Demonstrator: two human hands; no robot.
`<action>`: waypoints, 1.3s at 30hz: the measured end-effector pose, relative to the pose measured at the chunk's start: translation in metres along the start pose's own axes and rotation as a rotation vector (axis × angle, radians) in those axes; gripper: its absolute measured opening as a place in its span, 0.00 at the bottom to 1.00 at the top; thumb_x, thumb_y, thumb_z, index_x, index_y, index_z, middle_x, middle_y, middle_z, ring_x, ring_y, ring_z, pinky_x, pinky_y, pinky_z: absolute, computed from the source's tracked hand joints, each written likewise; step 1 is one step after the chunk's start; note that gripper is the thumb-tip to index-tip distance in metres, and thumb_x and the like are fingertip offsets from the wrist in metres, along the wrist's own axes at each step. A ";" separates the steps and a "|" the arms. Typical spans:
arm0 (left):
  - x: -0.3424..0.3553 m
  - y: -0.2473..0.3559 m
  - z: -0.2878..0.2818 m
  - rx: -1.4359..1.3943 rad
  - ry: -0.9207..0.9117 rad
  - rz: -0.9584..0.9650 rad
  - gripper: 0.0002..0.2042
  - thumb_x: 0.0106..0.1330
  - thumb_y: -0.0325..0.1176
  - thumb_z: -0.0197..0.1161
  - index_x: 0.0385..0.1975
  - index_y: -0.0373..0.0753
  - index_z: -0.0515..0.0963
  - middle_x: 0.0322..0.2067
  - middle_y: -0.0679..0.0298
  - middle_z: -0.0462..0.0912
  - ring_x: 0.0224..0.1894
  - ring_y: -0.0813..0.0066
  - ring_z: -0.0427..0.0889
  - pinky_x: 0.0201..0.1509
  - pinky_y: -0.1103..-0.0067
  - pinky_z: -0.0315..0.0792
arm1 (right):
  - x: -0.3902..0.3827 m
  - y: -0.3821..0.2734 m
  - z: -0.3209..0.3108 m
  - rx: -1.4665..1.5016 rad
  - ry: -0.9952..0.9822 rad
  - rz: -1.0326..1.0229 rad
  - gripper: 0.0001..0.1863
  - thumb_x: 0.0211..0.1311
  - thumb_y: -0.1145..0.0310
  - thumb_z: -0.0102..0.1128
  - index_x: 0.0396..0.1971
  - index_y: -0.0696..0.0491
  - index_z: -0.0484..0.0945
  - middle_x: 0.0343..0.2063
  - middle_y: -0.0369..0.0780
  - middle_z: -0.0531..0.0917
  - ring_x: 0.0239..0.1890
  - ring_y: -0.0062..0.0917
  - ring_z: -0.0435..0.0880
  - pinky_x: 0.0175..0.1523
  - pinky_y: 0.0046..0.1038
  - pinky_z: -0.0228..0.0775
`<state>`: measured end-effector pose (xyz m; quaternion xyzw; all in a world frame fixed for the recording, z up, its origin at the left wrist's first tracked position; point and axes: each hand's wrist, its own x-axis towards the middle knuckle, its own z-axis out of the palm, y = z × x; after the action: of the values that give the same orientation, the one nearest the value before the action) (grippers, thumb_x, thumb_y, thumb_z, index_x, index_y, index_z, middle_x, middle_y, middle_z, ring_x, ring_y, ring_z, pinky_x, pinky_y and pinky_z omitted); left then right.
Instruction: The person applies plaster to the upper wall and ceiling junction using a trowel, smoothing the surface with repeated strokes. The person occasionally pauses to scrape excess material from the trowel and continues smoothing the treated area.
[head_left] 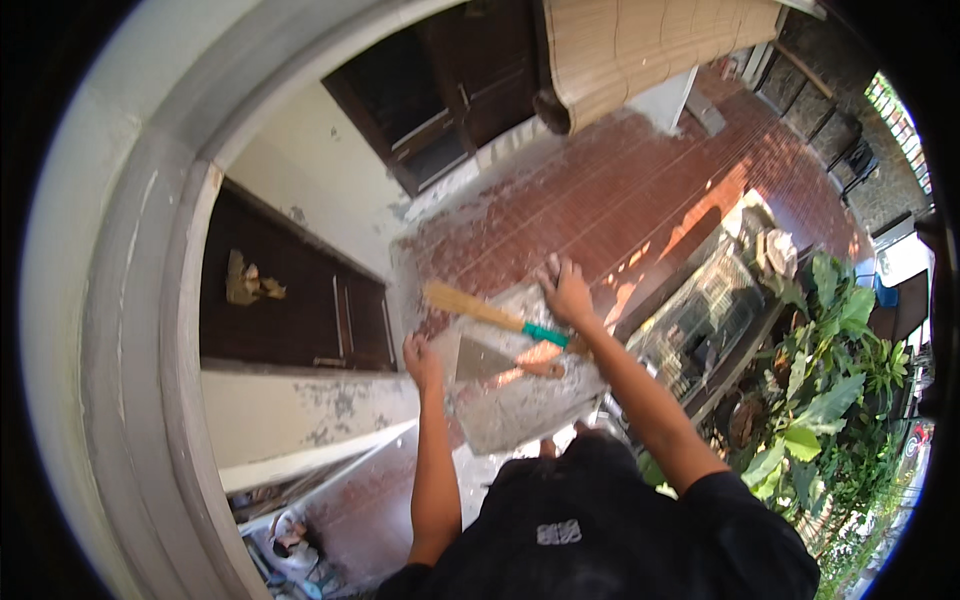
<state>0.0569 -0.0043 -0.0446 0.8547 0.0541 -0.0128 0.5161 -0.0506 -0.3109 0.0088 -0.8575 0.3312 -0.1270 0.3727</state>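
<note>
My left hand [420,357] is raised at the left, in front of the wall and the slab's edge, its fingers loosely bent with nothing seen in them. Farther right, my right hand [566,290] is held out above the far end of a worn grey slab [505,425], fingers apart and empty. Between the hands lies a straw hand broom [475,306] with a green band on its handle; my right forearm hides the handle's end. Below it on the slab sits a flat brown-grey piece [482,360] with a short handle-like end; its exact kind is unclear.
Red-brown floor tiles [620,190] stretch ahead, with a rolled bamboo blind [650,50] overhead. Dark wooden doors [280,290] line the left wall. At right stand a mesh-covered glass tank [690,330] and leafy plants [820,400]. A white tub [290,545] with items sits lower left.
</note>
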 end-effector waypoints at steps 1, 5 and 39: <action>-0.004 0.000 -0.001 -0.204 -0.008 0.034 0.23 0.75 0.41 0.56 0.60 0.28 0.70 0.58 0.46 0.75 0.59 0.54 0.75 0.64 0.68 0.68 | 0.003 0.001 0.002 0.008 -0.036 -0.004 0.36 0.68 0.43 0.53 0.64 0.56 0.60 0.55 0.60 0.73 0.54 0.59 0.77 0.56 0.52 0.72; -0.029 0.046 -0.008 0.091 0.278 0.351 0.20 0.74 0.36 0.56 0.59 0.30 0.69 0.56 0.45 0.71 0.60 0.48 0.69 0.67 0.60 0.61 | 0.005 0.003 0.002 0.033 -0.073 0.073 0.36 0.70 0.43 0.50 0.62 0.59 0.58 0.47 0.64 0.79 0.50 0.62 0.79 0.55 0.54 0.71; -0.062 0.984 -0.047 0.666 0.882 1.909 0.14 0.64 0.39 0.67 0.49 0.54 0.85 0.49 0.72 0.81 0.57 0.68 0.73 0.61 0.67 0.66 | -0.019 -0.012 -0.021 0.104 -0.042 -0.002 0.25 0.74 0.48 0.44 0.55 0.53 0.66 0.48 0.58 0.77 0.48 0.59 0.79 0.50 0.56 0.73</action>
<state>0.0977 -0.4215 0.8488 0.5710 -0.4549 0.6833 -0.0070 -0.0687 -0.3042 0.0331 -0.8397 0.3156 -0.1266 0.4235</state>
